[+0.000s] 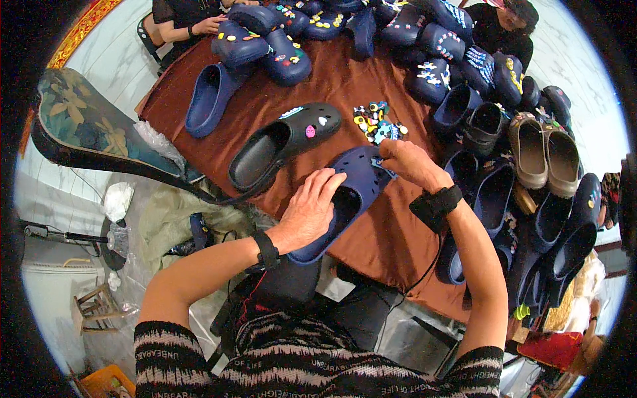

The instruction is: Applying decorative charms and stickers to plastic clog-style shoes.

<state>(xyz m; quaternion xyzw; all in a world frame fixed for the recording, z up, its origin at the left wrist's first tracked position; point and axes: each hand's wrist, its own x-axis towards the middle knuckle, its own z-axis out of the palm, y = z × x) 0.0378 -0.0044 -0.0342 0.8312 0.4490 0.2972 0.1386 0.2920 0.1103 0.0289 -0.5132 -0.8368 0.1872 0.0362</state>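
My left hand point(310, 207) grips a navy clog point(358, 174) by its side, thumb hidden and fingers over the upper edge. The clog is tilted, its holed toe pointing away to the right. At the toe, the closed fingers of my right hand point(410, 162) pinch at a small blue-and-white shoe charm point(381, 163) among the holes; the fingertips partly cover it. Just beyond lies a pile of small colourful shoe charms point(377, 121). A black clog point(285, 142) with a pink charm and a white one rests on the cloth to the left.
A brown cloth point(371, 235) covers the table. Navy clogs with charms point(285, 58) crowd the far side, and more clogs point(492, 192) line the right. A grey-brown pair point(544, 156) sits among them. A patterned chair back point(86, 119) stands left. Two people point(507, 30) sit across.
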